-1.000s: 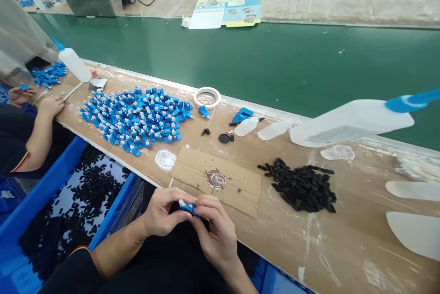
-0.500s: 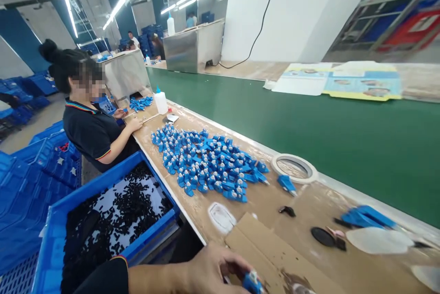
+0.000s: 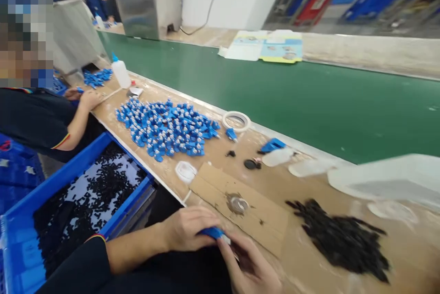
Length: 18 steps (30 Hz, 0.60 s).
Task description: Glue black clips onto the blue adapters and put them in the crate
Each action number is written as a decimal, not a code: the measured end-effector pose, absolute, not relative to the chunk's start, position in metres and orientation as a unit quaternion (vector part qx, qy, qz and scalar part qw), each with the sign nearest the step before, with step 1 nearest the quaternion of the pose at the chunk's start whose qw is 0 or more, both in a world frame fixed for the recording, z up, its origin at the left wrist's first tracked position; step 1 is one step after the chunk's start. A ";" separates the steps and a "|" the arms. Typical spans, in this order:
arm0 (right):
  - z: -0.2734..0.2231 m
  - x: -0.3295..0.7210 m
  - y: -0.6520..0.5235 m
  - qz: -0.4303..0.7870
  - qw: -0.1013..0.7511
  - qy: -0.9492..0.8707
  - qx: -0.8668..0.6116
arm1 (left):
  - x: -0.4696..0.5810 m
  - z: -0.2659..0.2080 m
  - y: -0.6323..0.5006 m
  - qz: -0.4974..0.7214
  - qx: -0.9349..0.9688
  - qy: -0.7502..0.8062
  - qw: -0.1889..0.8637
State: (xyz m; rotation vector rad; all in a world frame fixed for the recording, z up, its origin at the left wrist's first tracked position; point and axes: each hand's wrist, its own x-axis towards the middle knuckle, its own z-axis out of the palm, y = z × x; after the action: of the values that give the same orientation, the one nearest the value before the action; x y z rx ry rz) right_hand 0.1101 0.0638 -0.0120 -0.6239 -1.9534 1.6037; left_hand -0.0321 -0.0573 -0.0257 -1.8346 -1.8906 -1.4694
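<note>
My left hand (image 3: 189,227) is closed around a small blue plastic piece (image 3: 212,232) with a white end. From the right, my right hand (image 3: 252,264) meets it, thumb and fingers pinched at the white end; what lies deeper between those fingers is hidden. Both hands are just in front of a cardboard sheet (image 3: 209,181) with a stained, clear round blob (image 3: 237,204) on it. Beyond the sheet lies a large heap of similar blue pieces (image 3: 165,126). A pile of thin black parts (image 3: 343,239) is to the right of my hands.
A blue crate (image 3: 20,225) of small black parts stands at the left, beside a co-worker's arm (image 3: 77,122). A tape roll (image 3: 236,121), a white bottle (image 3: 120,73) and a black disc (image 3: 250,164) lie about the table. Behind runs a green belt (image 3: 309,101).
The view has swung right and down, bringing the black pile into sight. My right hand has come into view and joined my left hand at the blue piece.
</note>
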 end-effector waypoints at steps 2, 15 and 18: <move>-0.010 0.107 0.058 0.631 0.245 -0.686 -0.269 | -0.036 -0.023 -0.061 -0.472 -0.620 -0.625 0.059; -0.031 0.113 0.041 0.786 0.211 -0.513 -0.272 | -0.098 -0.009 -0.112 -0.411 -0.396 -0.796 0.201; -0.022 0.127 0.047 0.786 0.244 -0.515 -0.238 | -0.149 -0.006 -0.120 -0.367 -0.217 -0.864 0.268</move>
State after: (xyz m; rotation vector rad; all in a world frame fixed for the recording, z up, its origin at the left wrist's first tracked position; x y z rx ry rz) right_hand 0.1273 0.0475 -0.0224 -0.6494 -1.4062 2.1472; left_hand -0.1486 -0.1202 -0.0060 -0.5861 -2.3295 -0.9907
